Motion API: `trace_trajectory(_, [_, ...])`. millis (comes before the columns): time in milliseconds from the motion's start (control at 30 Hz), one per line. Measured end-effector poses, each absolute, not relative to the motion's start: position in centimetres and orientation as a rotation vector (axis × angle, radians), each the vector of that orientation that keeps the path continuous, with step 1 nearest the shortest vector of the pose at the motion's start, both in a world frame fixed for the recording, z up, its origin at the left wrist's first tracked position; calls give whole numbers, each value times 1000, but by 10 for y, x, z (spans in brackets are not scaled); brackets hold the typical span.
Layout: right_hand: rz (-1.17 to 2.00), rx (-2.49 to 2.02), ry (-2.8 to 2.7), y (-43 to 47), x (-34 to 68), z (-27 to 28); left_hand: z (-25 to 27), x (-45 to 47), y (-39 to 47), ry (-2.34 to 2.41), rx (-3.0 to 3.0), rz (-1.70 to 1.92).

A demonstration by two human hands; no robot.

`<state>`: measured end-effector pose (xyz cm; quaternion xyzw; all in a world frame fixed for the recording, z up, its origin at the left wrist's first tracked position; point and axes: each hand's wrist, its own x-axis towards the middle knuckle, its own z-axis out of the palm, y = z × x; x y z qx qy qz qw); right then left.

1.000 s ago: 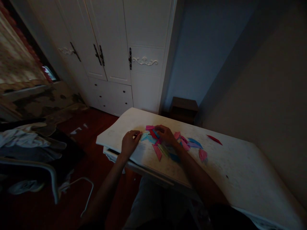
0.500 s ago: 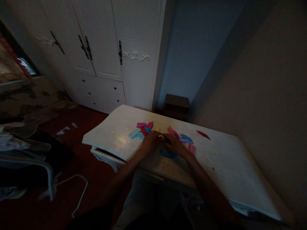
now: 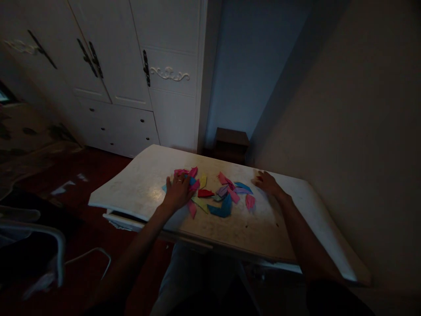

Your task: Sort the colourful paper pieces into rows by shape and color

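Several thin, folded coloured pieces, paper or cloth I cannot tell, lie in a loose pile on the white table. My left hand rests over the pile's left side, fingers spread on blue and pink pieces. Beside it are a yellow piece, a red piece and a dark blue bent piece. Further right lie a lilac piece and a separate pink piece. Near the far edge, my right hand has its fingers curled on another red folded piece, mostly hidden by them.
A white wardrobe with dark handles stands behind the table. A small brown cabinet sits in the corner by the wall. On the left are a white metal frame and a partly open drawer.
My hands have moved apart from the middle of the pile. The left went left onto the pieces; the right reached right to the lone red piece. The view has turned slightly right.
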<state>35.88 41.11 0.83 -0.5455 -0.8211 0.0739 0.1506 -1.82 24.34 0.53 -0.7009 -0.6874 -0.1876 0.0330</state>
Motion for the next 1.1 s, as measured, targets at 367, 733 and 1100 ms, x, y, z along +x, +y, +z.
trace_trajectory(367, [141, -1541, -2478, 374, 350, 11, -6, -41, 232, -2143, -2116, -671])
trace_trajectory(733, [754, -1107, -2169, 354, 205, 52, -13, -43, 229, -1960, -2168, -1436])
trace_trajectory(1100, [672, -1003, -2484, 331, 62, 47, -17, -59, 229, -2199, -1349, -2063])
